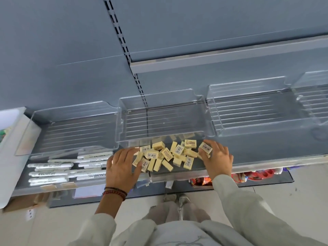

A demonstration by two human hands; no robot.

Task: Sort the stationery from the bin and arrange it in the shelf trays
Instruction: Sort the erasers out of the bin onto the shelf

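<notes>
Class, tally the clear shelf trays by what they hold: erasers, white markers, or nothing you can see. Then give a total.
Holding yellow erasers: 1, the middle tray
Holding white markers: 1, the left tray
Nothing showing inside: 2, the right tray and the far right tray, which is only partly in view
Total: 4 trays

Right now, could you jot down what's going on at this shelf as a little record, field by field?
Setting: grey shop shelf with clear plastic trays
Middle tray: loose pile of yellow erasers near the front
Left tray: white pens lying flat
Right tray: ribbed clear floor
Left hand: fingers touching the pile's left edge
Right hand: holds a single eraser at the pile's right edge
</notes>
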